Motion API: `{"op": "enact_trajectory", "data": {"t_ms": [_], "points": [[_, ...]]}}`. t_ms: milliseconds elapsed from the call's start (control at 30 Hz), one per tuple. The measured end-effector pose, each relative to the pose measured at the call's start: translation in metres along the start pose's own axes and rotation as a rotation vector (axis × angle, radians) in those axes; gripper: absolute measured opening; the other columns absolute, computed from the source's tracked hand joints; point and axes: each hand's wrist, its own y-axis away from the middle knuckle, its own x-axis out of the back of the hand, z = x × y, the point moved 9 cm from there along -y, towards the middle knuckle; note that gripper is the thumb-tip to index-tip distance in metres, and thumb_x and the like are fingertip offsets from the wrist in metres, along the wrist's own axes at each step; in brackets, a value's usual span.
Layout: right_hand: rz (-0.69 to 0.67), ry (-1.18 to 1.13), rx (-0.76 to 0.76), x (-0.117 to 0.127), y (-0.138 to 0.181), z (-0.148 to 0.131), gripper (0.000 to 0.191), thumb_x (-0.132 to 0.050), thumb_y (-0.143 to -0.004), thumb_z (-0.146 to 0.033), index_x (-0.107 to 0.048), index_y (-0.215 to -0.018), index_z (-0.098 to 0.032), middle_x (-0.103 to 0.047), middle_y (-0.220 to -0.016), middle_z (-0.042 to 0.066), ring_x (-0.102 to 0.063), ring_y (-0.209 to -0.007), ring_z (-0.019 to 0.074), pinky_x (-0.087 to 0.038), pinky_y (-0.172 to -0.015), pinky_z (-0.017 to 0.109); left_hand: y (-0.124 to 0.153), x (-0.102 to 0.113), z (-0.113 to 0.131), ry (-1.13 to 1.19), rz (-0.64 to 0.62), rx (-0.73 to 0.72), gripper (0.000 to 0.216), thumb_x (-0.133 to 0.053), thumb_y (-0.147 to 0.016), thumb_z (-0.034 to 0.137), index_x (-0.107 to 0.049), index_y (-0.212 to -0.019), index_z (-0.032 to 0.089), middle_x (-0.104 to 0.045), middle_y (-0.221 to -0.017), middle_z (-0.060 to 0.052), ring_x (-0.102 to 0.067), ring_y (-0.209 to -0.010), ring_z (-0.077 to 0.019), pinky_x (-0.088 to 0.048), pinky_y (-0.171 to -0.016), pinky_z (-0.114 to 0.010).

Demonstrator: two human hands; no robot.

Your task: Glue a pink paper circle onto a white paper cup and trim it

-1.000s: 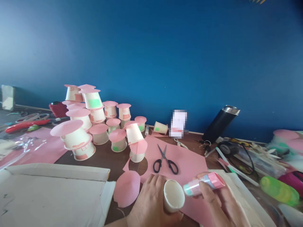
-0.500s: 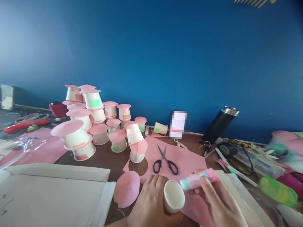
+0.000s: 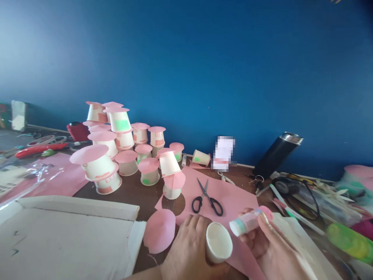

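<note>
My left hand [image 3: 190, 251] is wrapped round a small white paper cup [image 3: 218, 242] held with its bottom facing up and towards me. My right hand [image 3: 269, 249] grips a pink and green glue stick [image 3: 249, 221], its tip pointing at the cup's rim and just apart from it. Both hands hover low at the near edge over a pink paper sheet [image 3: 230, 196]. A cut pink paper circle [image 3: 159, 230] lies just left of my left hand. Black scissors [image 3: 207, 194] lie open on the pink sheet beyond the hands.
Several upturned paper cups with pink round roofs [image 3: 128, 147] stand stacked at the back left. A white cardboard box lid [image 3: 67, 233] fills the near left. A black flask [image 3: 276, 154] leans at the wall; pens, cable and a green bottle [image 3: 349, 241] clutter the right.
The glue stick's tip has drawn slightly back from the cup and tilted up. The view has shifted a little, moving the scene rightwards. My left hand keeps its hold on the cup.
</note>
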Motion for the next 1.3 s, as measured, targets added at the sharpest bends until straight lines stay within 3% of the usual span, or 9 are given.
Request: {"op": "enact_trajectory", "data": {"t_ms": [200, 333, 467, 600, 867, 933, 1000, 1100, 1300], "points": [[0.069, 0.131, 0.027, 0.02, 0.007, 0.0, 0.035, -0.082, -0.079, -0.044, -0.073, -0.107, -0.024, -0.072, -0.11, 0.007, -0.065, -0.104, 0.0295, -0.061, -0.084, 0.037, 0.001, 0.0, 0.0, -0.028, -0.006, -0.011, 0.044, -0.072, -0.061, 0.024, -0.058, -0.102, 0.019, -0.062, -0.105, -0.009, -0.056, -0.101, -0.0312, -0.045, -0.089, -0.047], [0.108, 0.167, 0.041, 0.024, 0.011, 0.0, 0.039, -0.089, -0.07, -0.041, -0.074, -0.104, -0.028, -0.07, -0.117, 0.004, -0.061, -0.116, 0.0313, -0.058, -0.091, 0.039, 0.001, -0.001, -0.001, -0.042, -0.017, -0.01, 0.046, -0.074, -0.061, 0.025, -0.058, -0.104, 0.018, -0.061, -0.107, -0.009, -0.055, -0.103, -0.0318, -0.044, -0.091, -0.049], [0.086, 0.179, 0.079, 0.009, 0.009, -0.008, 0.035, -0.085, -0.073, -0.05, -0.075, -0.096, -0.025, -0.073, -0.101, 0.005, -0.068, -0.097, 0.0288, -0.062, -0.081, 0.037, 0.0, -0.001, 0.0, -0.041, 0.005, -0.025, 0.044, -0.073, -0.062, 0.024, -0.058, -0.103, 0.019, -0.061, -0.106, -0.009, -0.055, -0.103, -0.031, -0.045, -0.09, -0.047], [0.099, 0.275, 0.165, 0.001, 0.007, -0.02, 0.03, -0.082, -0.077, -0.047, -0.075, -0.079, -0.018, -0.069, -0.076, 0.006, -0.065, -0.07, 0.0199, -0.061, -0.065, 0.028, 0.0, -0.001, -0.003, -0.022, 0.003, -0.015, 0.047, -0.076, -0.061, 0.025, -0.058, -0.104, 0.019, -0.061, -0.108, -0.009, -0.055, -0.104, -0.0309, -0.046, -0.092, -0.047], [0.24, 0.073, -0.039, 0.017, 0.004, 0.007, 0.042, -0.101, -0.043, -0.035, -0.065, -0.057, -0.02, -0.053, -0.049, -0.004, -0.05, -0.047, 0.011, -0.052, -0.042, 0.019, 0.003, 0.002, 0.002, -0.03, 0.043, -0.071, 0.042, -0.073, -0.063, 0.026, -0.059, -0.102, 0.019, -0.062, -0.104, -0.008, -0.055, -0.101, -0.0302, -0.046, -0.089, -0.047], [0.245, 0.092, -0.062, 0.014, 0.005, 0.008, 0.042, -0.1, -0.046, -0.041, -0.066, -0.057, -0.019, -0.055, -0.05, -0.002, -0.052, -0.047, 0.0113, -0.052, -0.042, 0.019, 0.003, 0.003, 0.002, -0.031, 0.05, -0.067, 0.042, -0.073, -0.063, 0.027, -0.059, -0.102, 0.019, -0.062, -0.104, -0.008, -0.055, -0.101, -0.0305, -0.046, -0.089, -0.048], [0.249, 0.143, -0.031, 0.013, 0.007, 0.004, 0.038, -0.095, -0.057, -0.046, -0.068, -0.062, -0.019, -0.06, -0.056, 0.0, -0.057, -0.052, 0.013, -0.055, -0.047, 0.018, 0.003, 0.002, 0.001, -0.035, 0.039, -0.061, 0.043, -0.073, -0.063, 0.027, -0.059, -0.102, 0.02, -0.062, -0.105, -0.007, -0.055, -0.102, -0.0308, -0.046, -0.089, -0.048], [0.241, 0.159, 0.028, 0.015, 0.008, -0.001, 0.026, -0.09, -0.069, -0.039, -0.071, -0.071, -0.021, -0.064, -0.064, 0.0, -0.062, -0.061, 0.0148, -0.059, -0.056, 0.02, 0.002, 0.0, 0.0, -0.049, 0.023, -0.054, 0.042, -0.074, -0.063, 0.028, -0.058, -0.101, 0.02, -0.063, -0.105, -0.007, -0.055, -0.101, -0.0307, -0.046, -0.089, -0.047], [0.301, 0.071, 0.034, 0.024, 0.006, -0.002, 0.03, -0.093, -0.065, -0.028, -0.074, -0.088, -0.022, -0.07, -0.077, 0.0, -0.048, -0.049, 0.0083, -0.051, -0.041, 0.016, 0.001, -0.001, -0.002, -0.044, 0.026, -0.065, 0.045, -0.077, -0.062, 0.03, -0.057, -0.102, 0.019, -0.062, -0.105, -0.007, -0.054, -0.102, -0.0303, -0.046, -0.09, -0.047]]}}
